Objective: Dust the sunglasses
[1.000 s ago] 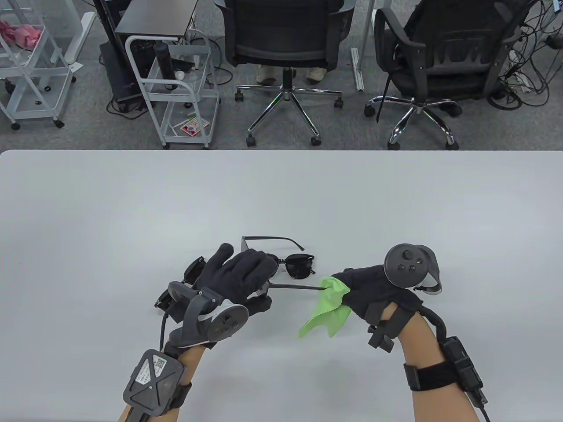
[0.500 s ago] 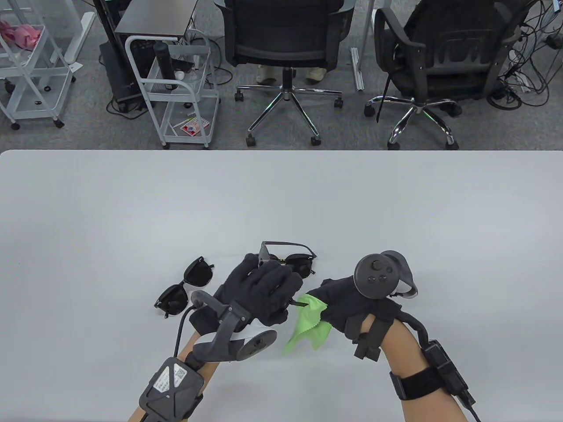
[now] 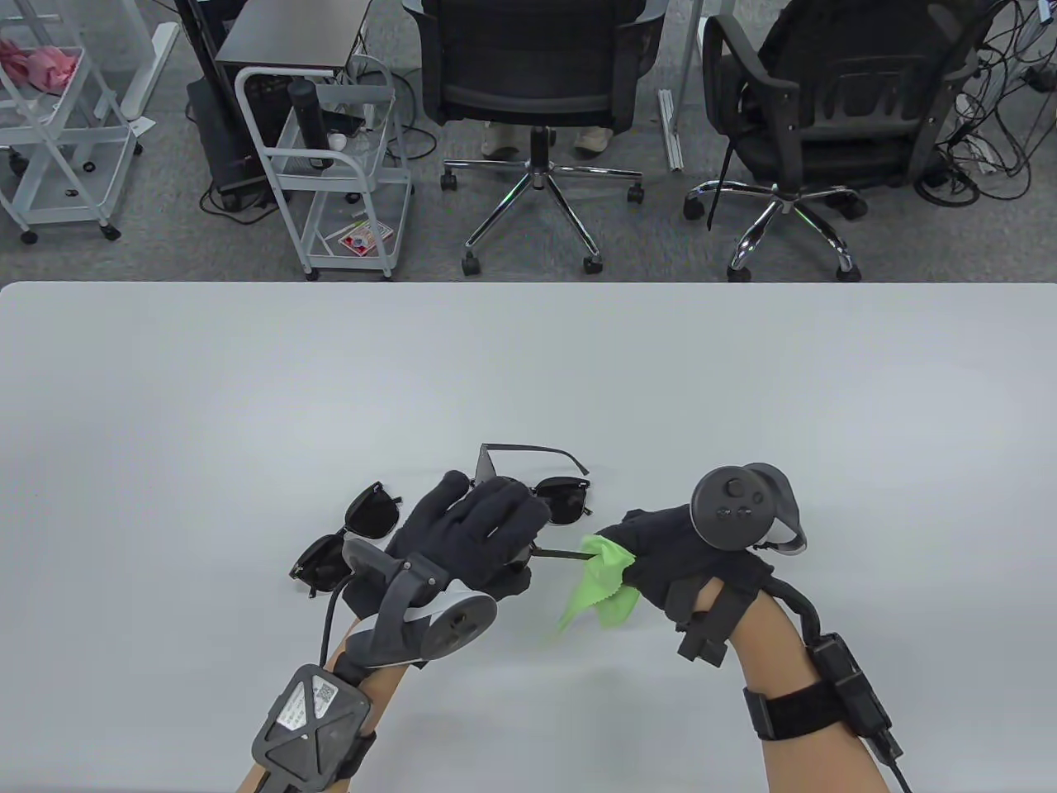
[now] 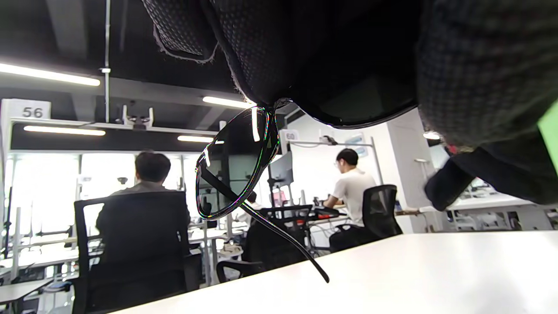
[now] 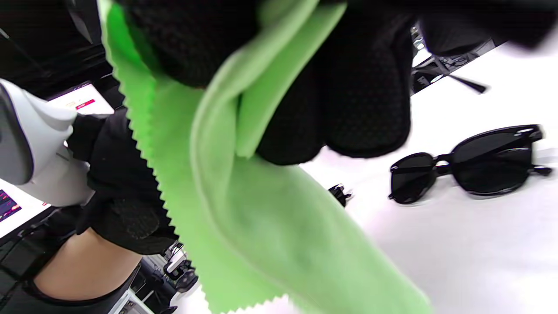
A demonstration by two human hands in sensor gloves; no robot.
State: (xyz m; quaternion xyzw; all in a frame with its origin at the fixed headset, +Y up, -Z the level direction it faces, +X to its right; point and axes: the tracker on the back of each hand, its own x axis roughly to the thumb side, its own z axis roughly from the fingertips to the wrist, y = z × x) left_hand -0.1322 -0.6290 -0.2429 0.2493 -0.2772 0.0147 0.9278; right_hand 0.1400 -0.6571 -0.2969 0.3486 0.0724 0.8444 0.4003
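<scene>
My left hand grips a pair of black sunglasses by the frame, held above the white table. One temple arm reaches right into the green cloth. My right hand pinches the cloth around that temple's end. In the left wrist view one dark lens hangs below my fingers, its temple pointing down at the table. In the right wrist view the cloth drapes from my fingertips.
A second pair of black sunglasses lies on the table left of my left hand; it also shows in the right wrist view. Two office chairs and a white cart stand beyond the far table edge.
The right hand with the cloth slid left along the temple toward my left hand, then back right toward the tip. My left hand shifted right, then slightly left, with the sunglasses.
</scene>
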